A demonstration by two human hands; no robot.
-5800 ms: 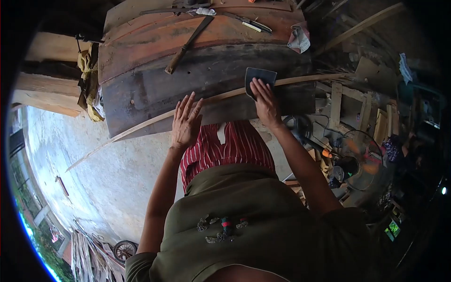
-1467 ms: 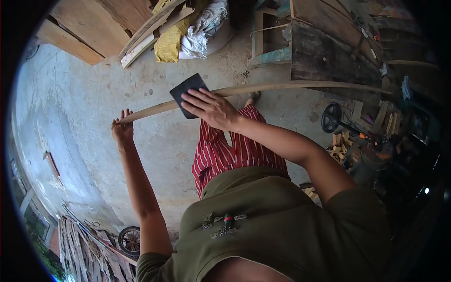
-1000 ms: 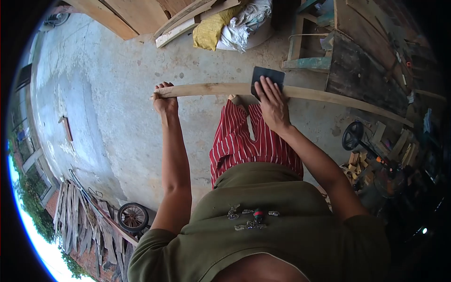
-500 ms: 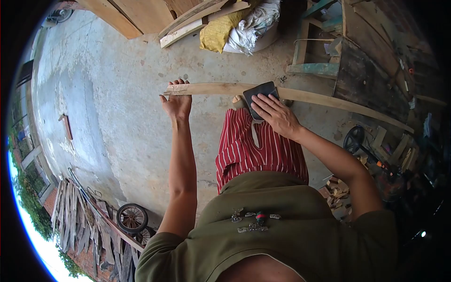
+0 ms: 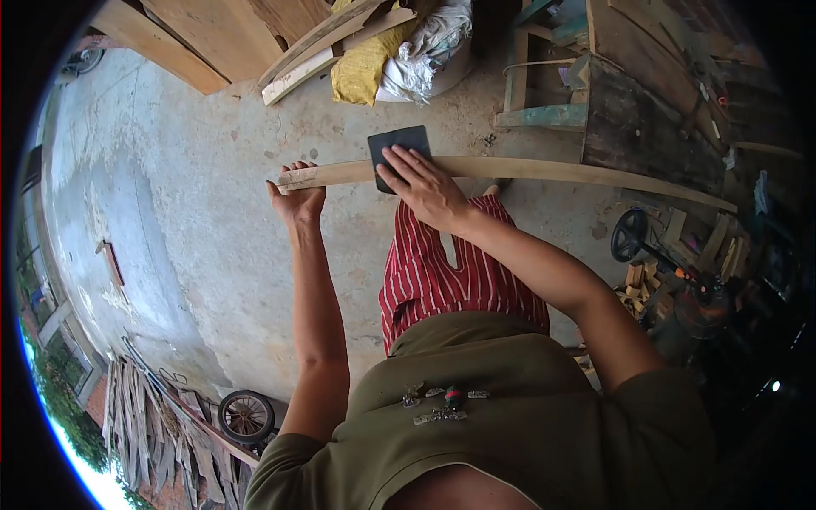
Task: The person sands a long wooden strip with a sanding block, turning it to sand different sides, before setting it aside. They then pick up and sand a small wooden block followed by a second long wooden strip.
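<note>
A long, thin wooden strip (image 5: 544,170) stretches across the view in front of my legs, curved in the wide lens. My left hand (image 5: 299,195) grips its left end from below, palm up, fingertips showing past the far edge. On top of the strip, not far right of that hand, lies a dark square sheet of sandpaper (image 5: 399,138). My right hand (image 5: 429,191) presses it onto the wood with the fingers laid along it; the thumb is hidden.
Beyond the strip stand boards (image 5: 234,38), a yellow sack (image 5: 365,68) and a white sack (image 5: 416,64). A worn wooden frame (image 5: 544,116) is at the upper right. A black handwheel (image 5: 629,235) and wood offcuts (image 5: 646,285) lie right. A wheel (image 5: 246,416) sits lower left.
My right hand has slid the sandpaper leftward along the strip, closer to my left hand. The left hand still grips the strip's end. The whole view has shifted slightly.
</note>
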